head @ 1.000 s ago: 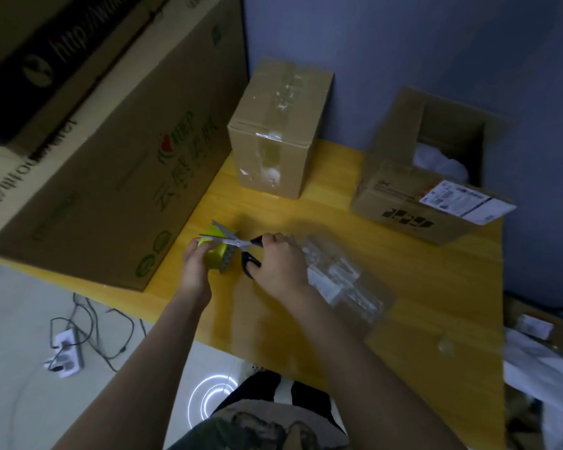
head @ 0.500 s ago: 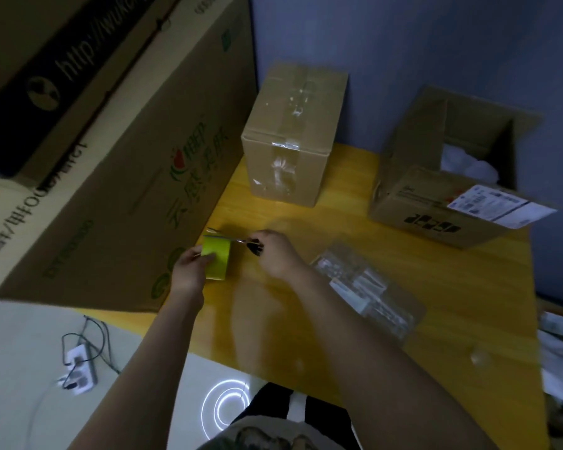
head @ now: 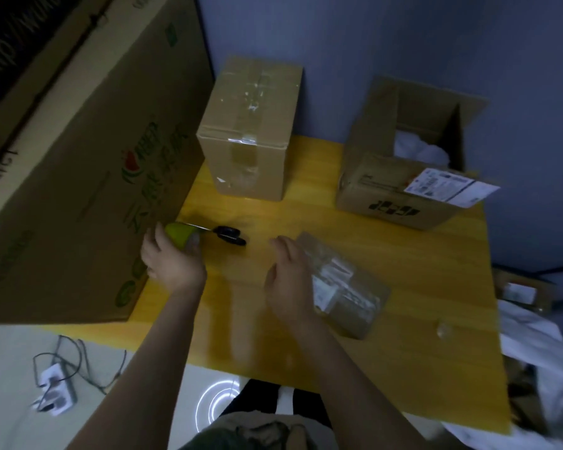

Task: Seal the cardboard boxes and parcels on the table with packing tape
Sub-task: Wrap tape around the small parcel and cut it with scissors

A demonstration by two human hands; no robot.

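My left hand point(head: 169, 258) grips a yellow-green tape roll point(head: 180, 234) at the left side of the yellow table point(head: 420, 280). Black-handled scissors point(head: 228, 234) lie on the table just right of the roll, free of either hand. My right hand point(head: 290, 274) hovers with relaxed fingers, holding nothing, beside a flat parcel wrapped in clear tape point(head: 342, 287). A closed, taped cardboard box point(head: 251, 131) stands at the back. An open box with a shipping label point(head: 413, 164) sits at the back right, white stuff showing inside.
A very large printed carton point(head: 78, 164) leans over the table's left edge. A power strip with cables point(head: 54, 389) lies on the floor at lower left. White cloth and small boxes point(head: 527, 297) sit beyond the table's right edge. A blue wall stands behind.
My right hand has let go of the scissors, which now lie on the table, and has drawn back toward the flat parcel. My left hand still holds the tape roll.
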